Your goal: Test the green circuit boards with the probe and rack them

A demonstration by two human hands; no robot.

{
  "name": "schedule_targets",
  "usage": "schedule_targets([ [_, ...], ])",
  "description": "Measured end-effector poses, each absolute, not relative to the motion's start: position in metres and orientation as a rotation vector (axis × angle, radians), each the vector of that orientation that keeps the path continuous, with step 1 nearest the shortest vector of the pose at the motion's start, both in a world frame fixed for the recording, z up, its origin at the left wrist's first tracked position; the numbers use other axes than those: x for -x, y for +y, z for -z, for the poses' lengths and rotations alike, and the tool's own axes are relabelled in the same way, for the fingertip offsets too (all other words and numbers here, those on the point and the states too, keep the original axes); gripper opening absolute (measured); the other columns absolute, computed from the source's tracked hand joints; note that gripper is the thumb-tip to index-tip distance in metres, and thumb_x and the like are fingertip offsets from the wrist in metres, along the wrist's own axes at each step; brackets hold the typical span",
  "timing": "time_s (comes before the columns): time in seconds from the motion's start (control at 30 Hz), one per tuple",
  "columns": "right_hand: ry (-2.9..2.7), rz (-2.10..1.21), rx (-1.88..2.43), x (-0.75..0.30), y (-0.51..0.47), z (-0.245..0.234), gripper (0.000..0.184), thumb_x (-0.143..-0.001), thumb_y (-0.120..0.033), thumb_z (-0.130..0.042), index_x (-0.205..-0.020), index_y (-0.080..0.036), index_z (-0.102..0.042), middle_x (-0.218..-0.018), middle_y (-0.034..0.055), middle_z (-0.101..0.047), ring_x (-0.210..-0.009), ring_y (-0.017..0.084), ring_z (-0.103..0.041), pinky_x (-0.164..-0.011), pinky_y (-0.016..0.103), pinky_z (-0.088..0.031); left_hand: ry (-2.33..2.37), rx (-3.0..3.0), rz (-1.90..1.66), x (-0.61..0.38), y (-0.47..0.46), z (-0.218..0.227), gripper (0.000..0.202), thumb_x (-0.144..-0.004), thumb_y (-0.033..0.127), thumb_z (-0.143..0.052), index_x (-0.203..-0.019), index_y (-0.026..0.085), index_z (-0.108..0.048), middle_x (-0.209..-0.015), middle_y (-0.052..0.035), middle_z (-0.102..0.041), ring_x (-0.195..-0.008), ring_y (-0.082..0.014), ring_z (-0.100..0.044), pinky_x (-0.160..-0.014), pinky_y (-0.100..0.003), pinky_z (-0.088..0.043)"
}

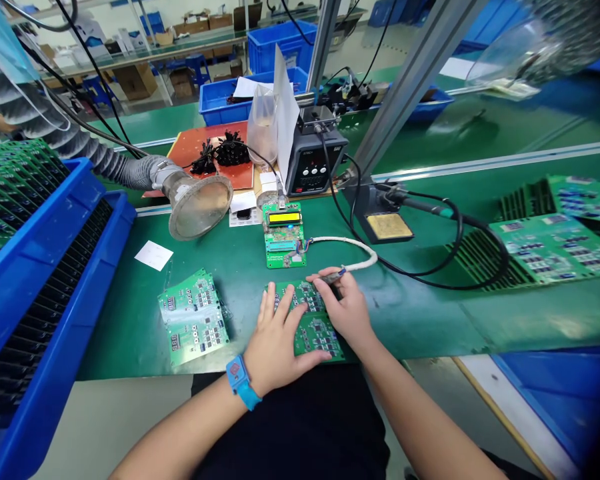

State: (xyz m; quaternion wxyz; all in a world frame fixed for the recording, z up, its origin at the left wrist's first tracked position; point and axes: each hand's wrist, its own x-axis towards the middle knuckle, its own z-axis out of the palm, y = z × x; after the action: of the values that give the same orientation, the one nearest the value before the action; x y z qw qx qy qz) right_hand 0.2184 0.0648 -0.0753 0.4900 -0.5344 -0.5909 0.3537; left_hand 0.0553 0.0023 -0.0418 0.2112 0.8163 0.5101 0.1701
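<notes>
A green circuit board (316,337) lies flat near the front edge of the bench. My left hand (280,333) rests on it with the fingers spread, and a blue band is on that wrist. With my right hand (347,307) I grip a probe (334,276) whose tip is at the board's upper edge; whether it touches cannot be made out. From the probe a white cable (363,248) curves to a small tester board (285,240) with a lit yellow display, just beyond my hands. Left of my hands lies another green board panel (195,319).
Blue bins (87,267) with upright boards stand at the left. A fume hose nozzle (200,207) hangs over the bench. Behind are a soldering station (315,157) and an iron stand (385,217) with a looping black cable. Stacked boards (555,247) lie at the right.
</notes>
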Motion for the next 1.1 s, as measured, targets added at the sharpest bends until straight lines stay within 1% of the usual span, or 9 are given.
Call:
schedule_targets([
  [0.23, -1.432, -0.847, 1.298, -0.217, 0.065, 0.076, 0.018, -0.089, -0.039, -0.055, -0.100, -0.024, -0.052, -0.093, 0.0063, -0.071, -0.092, 0.022, -0.068, -0.084, 0.037, -0.051, 1.427, -2.318, -0.498, -0.056, 0.001, 0.046, 0.079, -0.077, 0.060, -0.067, -0.135, 0.012, -0.041, -0.152, -0.0187, -0.027, -0.143, -0.0393, 0.002, -0.112, -0.065, -0.018],
  [0.33, -1.430, -0.845, 1.302, -0.217, 0.065, 0.077, 0.018, -0.089, -0.037, -0.055, -0.100, -0.024, -0.052, -0.093, 0.0064, -0.071, -0.092, 0.022, -0.067, -0.085, 0.038, -0.050, 1.424, -2.325, -0.580, -0.054, 0.000, 0.050, 0.085, -0.075, 0.060, -0.069, -0.136, 0.010, -0.037, -0.151, -0.0207, -0.029, -0.144, -0.0368, 0.003, -0.112, -0.065, -0.014],
  [0.4, -1.429, -0.847, 1.300, -0.217, 0.064, 0.077, 0.017, -0.089, -0.037, -0.055, -0.101, -0.024, -0.052, -0.094, 0.0061, -0.071, -0.092, 0.022, -0.067, -0.085, 0.038, -0.050, 1.411, -2.334, -0.598, -0.053, -0.001, 0.051, 0.085, -0.073, 0.060, -0.072, -0.134, 0.012, -0.039, -0.152, -0.0209, -0.027, -0.143, -0.0377, 0.004, -0.112, -0.066, -0.010],
  [0.6, -1.418, -0.858, 1.295, -0.217, 0.064, 0.077, 0.017, -0.090, -0.037, -0.055, -0.101, -0.024, -0.052, -0.094, 0.0061, -0.071, -0.094, 0.022, -0.067, -0.086, 0.038, -0.050, 1.280, -2.365, -0.500, -0.047, 0.002, 0.047, 0.057, -0.069, 0.059, -0.076, -0.116, 0.030, -0.063, -0.158, -0.0085, -0.008, -0.140, -0.0465, 0.012, -0.107, -0.071, 0.001],
  [0.77, -1.412, -0.868, 1.290, -0.217, 0.064, 0.077, 0.018, -0.090, -0.037, -0.055, -0.101, -0.024, -0.051, -0.094, 0.0059, -0.071, -0.094, 0.022, -0.067, -0.086, 0.038, -0.049, 1.197, -2.306, -0.519, -0.045, 0.004, 0.044, 0.024, -0.073, 0.046, -0.079, -0.092, 0.034, -0.074, -0.159, 0.0058, 0.002, -0.139, -0.0471, 0.014, -0.107, -0.069, 0.003],
  [0.83, -1.409, -0.877, 1.291, -0.217, 0.064, 0.077, 0.018, -0.090, -0.037, -0.055, -0.101, -0.024, -0.051, -0.094, 0.0060, -0.072, -0.094, 0.022, -0.067, -0.086, 0.038, -0.050, 1.186, -2.294, -0.535, -0.046, 0.004, 0.045, 0.018, -0.073, 0.044, -0.079, -0.087, 0.033, -0.075, -0.159, 0.0068, 0.001, -0.139, -0.0459, 0.015, -0.107, -0.068, 0.004],
  [0.97, -1.410, -0.869, 1.296, -0.217, 0.064, 0.079, 0.019, -0.090, -0.038, -0.055, -0.101, -0.023, -0.051, -0.095, 0.0069, -0.072, -0.095, 0.022, -0.067, -0.087, 0.039, -0.050, 1.179, -2.286, -0.567, -0.046, 0.005, 0.049, 0.017, -0.074, 0.043, -0.079, -0.085, 0.032, -0.075, -0.158, 0.0045, -0.009, -0.141, -0.0429, 0.015, -0.108, -0.067, 0.005],
  [1.03, -1.409, -0.867, 1.294, -0.217, 0.064, 0.079, 0.020, -0.090, -0.038, -0.055, -0.101, -0.023, -0.051, -0.095, 0.0072, -0.072, -0.095, 0.022, -0.067, -0.087, 0.039, -0.050, 1.180, -2.291, -0.568, -0.045, 0.005, 0.050, 0.019, -0.073, 0.044, -0.079, -0.086, 0.031, -0.074, -0.158, 0.0028, -0.014, -0.141, -0.0422, 0.015, -0.108, -0.067, 0.004],
  [1.1, -1.406, -0.865, 1.291, -0.217, 0.064, 0.080, 0.019, -0.090, -0.039, -0.054, -0.101, -0.023, -0.051, -0.095, 0.0072, -0.072, -0.095, 0.022, -0.067, -0.086, 0.039, -0.050, 1.191, -2.301, -0.558, -0.045, 0.005, 0.049, 0.029, -0.071, 0.048, -0.080, -0.093, 0.031, -0.073, -0.157, -0.0006, -0.017, -0.141, -0.0425, 0.013, -0.108, -0.068, 0.002],
])
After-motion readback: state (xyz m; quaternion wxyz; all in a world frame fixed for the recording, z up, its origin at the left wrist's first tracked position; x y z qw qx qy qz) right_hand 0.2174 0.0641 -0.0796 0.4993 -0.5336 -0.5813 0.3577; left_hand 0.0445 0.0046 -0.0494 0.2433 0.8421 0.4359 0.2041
